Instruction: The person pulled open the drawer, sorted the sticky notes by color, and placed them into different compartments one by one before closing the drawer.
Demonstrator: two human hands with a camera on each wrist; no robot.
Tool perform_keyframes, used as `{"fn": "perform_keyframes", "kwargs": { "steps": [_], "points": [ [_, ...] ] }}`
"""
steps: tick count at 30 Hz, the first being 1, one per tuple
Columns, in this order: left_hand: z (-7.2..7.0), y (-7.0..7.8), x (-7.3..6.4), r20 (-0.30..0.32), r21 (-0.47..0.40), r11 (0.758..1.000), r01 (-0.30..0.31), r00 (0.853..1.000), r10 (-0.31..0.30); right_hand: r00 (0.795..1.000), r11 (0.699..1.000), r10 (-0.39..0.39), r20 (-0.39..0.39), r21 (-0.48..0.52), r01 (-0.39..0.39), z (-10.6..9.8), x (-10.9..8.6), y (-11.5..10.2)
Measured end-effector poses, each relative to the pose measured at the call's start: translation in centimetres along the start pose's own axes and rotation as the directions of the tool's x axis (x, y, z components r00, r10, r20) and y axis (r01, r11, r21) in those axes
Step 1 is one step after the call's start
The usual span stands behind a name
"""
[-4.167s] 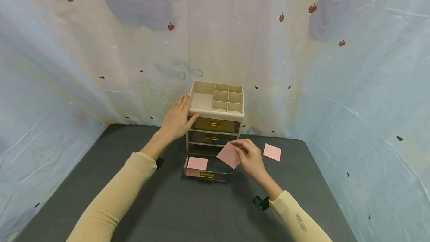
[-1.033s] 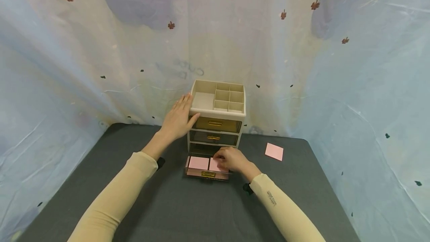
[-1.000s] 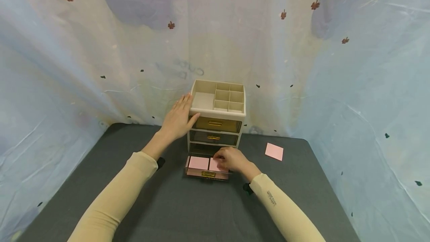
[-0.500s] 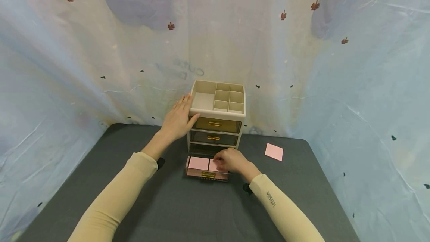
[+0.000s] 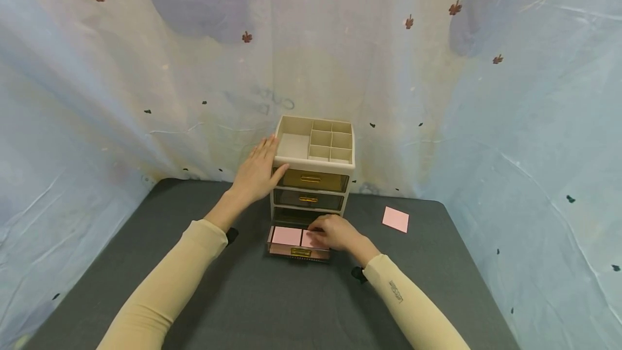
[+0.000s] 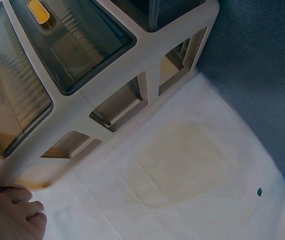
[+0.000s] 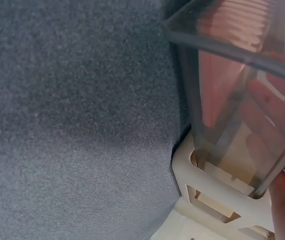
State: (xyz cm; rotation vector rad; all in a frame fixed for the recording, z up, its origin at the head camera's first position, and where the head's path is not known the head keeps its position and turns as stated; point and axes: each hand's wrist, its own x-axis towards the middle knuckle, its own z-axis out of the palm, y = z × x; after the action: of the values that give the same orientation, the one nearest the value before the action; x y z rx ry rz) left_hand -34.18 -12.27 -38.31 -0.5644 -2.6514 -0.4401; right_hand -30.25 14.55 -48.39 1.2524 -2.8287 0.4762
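A white desktop organizer (image 5: 315, 163) with smoky see-through drawers stands on the table. Its bottom drawer (image 5: 279, 253) is pulled out and holds pink paper squares in two places side by side. My left hand (image 5: 255, 176) rests against the organizer's upper left side, fingers straight along it and thumb at the front. My right hand (image 5: 335, 233) reaches into the drawer with bent fingers, over the right pink square (image 5: 307, 239); whether they pinch it is hidden. The left pink square (image 5: 286, 235) lies flat. In the right wrist view, fingers (image 7: 267, 110) show through the drawer's clear wall.
A loose pink square (image 5: 396, 219) lies on the dark tabletop (image 5: 291, 307), right of the organizer. The organizer's top tray (image 5: 293, 146) has one large and several small compartments. A patterned curtain (image 5: 311, 58) hangs close behind and at both sides.
Since about four seconds ago, my right hand has brought the pink square it held down into the drawer's right side. Over the last second, both hands stay nearly still.
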Motion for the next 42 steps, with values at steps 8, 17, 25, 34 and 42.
{"fn": "perform_keyframes", "kwargs": {
  "steps": [8, 17, 25, 34, 42],
  "points": [
    [0.0, 0.1, -0.1, 0.011, -0.01, 1.0, 0.005, 1.0, -0.005, 0.998, 0.994, 0.021, -0.067, 0.105, -0.014, -0.3, -0.9, 0.1],
    [-0.2, 0.3, -0.2, 0.013, -0.011, 1.0, 0.006, 1.0, -0.006, 0.981, 0.968, 0.051, -0.188, 0.25, -0.003, -0.8, -2.2, -0.5],
    [-0.1, 0.2, -0.1, 0.014, -0.018, 1.0, 0.011, 1.0, -0.011, 0.951, 0.942, 0.118, -0.287, 0.336, -0.015, -0.9, -3.6, -0.7],
    [-0.3, 0.3, -0.1, 0.012, -0.013, 1.0, 0.001, 1.0, -0.001, 0.891, 0.914, 0.182, -0.416, 0.406, 0.003, -0.4, -5.1, 0.0],
    [-0.3, 0.3, -0.1, 0.009, -0.021, 1.0, 0.002, 1.0, -0.002, 0.864, 0.899, 0.243, -0.442, 0.437, -0.029, -0.3, -6.5, 1.0]
  ]
}}
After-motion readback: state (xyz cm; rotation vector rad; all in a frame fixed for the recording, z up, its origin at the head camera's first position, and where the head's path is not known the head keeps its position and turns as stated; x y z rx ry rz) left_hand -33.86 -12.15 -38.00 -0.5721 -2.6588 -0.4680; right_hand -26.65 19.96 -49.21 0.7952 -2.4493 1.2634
